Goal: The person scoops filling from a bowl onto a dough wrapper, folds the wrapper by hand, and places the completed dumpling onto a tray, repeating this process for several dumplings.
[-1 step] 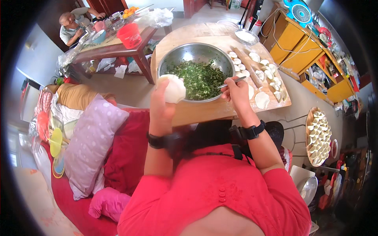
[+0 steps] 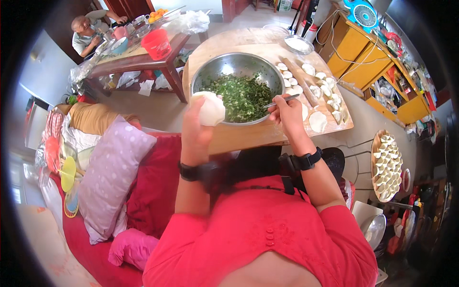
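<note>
My left hand (image 2: pixel 195 129) is closed on a round white dough wrapper (image 2: pixel 212 112), held up at the near left rim of a big steel mixing bowl (image 2: pixel 210 66). Chopped green filling (image 2: pixel 241 93) lies in the bowl. At the bowl's right side, my right hand (image 2: pixel 288 116) grips a metal spoon (image 2: pixel 286 98), its lower end reaching into the filling. Just right of that hand lies a flat wrapper (image 2: pixel 318 122) on the wooden board (image 2: pixel 253 136). Beyond it are a wooden rolling pin (image 2: pixel 300 81) and several white dough pieces (image 2: pixel 329 91).
A tray of folded dumplings (image 2: pixel 386 165) stands at the right, beside a yellow cabinet (image 2: pixel 361 48) with a blue fan (image 2: pixel 365 16). At the far left a person (image 2: pixel 88 36) sits by a table with a red bucket (image 2: pixel 156 44). A spotted pillow (image 2: pixel 114 177) lies left.
</note>
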`<state>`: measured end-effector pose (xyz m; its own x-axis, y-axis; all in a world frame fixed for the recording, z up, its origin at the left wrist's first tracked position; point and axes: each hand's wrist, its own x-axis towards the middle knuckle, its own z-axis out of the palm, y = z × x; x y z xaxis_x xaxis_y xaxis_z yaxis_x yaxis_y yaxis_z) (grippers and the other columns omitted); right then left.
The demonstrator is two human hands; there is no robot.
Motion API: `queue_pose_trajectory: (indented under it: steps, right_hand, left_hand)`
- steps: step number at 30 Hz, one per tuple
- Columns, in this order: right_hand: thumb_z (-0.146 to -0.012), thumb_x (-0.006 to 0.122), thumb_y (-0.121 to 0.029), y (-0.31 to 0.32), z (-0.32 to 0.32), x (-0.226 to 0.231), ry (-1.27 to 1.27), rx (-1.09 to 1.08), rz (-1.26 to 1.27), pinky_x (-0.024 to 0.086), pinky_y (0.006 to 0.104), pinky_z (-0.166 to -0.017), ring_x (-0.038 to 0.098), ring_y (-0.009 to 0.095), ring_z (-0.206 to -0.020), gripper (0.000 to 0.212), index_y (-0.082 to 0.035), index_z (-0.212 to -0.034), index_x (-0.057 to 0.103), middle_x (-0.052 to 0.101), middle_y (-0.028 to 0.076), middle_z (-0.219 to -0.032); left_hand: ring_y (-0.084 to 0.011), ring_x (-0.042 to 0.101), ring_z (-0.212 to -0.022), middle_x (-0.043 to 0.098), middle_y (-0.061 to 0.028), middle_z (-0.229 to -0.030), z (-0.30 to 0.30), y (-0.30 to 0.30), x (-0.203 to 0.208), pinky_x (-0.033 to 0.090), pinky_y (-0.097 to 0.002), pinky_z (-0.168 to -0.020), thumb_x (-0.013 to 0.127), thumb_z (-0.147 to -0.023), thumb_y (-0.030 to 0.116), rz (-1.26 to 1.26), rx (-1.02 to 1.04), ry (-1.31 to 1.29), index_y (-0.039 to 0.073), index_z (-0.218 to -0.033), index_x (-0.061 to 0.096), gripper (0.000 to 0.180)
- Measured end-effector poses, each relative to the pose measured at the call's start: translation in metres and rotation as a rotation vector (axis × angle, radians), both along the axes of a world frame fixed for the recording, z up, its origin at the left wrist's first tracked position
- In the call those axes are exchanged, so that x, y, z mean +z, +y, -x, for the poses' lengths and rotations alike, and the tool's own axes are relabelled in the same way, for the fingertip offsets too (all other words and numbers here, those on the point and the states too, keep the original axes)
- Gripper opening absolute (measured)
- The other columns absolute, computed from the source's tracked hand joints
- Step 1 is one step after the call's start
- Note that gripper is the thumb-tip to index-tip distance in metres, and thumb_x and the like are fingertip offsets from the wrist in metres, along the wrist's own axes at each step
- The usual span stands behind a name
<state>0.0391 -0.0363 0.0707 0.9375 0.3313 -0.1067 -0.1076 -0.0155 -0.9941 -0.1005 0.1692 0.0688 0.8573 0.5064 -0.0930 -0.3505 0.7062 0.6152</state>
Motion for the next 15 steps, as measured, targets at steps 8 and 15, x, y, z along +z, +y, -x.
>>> queue_pose_trajectory:
  steps: [8,15]
  right_hand:
    - [-0.092,0.056,-0.015,-0.005,-0.002,-0.009,0.146,-0.004,-0.301,0.043,0.0241,-0.042,0.060,0.015,-0.052,0.017,0.002,-0.095,0.058,0.066,0.014,-0.076]
    - [-0.093,0.056,-0.015,-0.003,0.000,0.010,0.116,0.000,-0.433,0.044,0.0244,-0.045,0.060,0.015,-0.054,0.016,0.000,-0.099,0.059,0.067,0.014,-0.080]
  left_hand:
    - [-0.0335,0.055,-0.114,0.056,-0.0180,-0.121,-0.014,0.004,0.002,0.043,-0.0496,-0.100,0.052,-0.095,0.012,0.210,0.064,-0.007,-0.004,-0.124,0.047,0.034]
    - [-0.0305,0.056,-0.112,0.058,-0.0174,-0.119,-0.030,0.001,-0.010,0.044,-0.0446,-0.099,0.049,-0.095,0.008,-0.651,0.122,0.047,-0.003,-0.125,0.049,0.032]
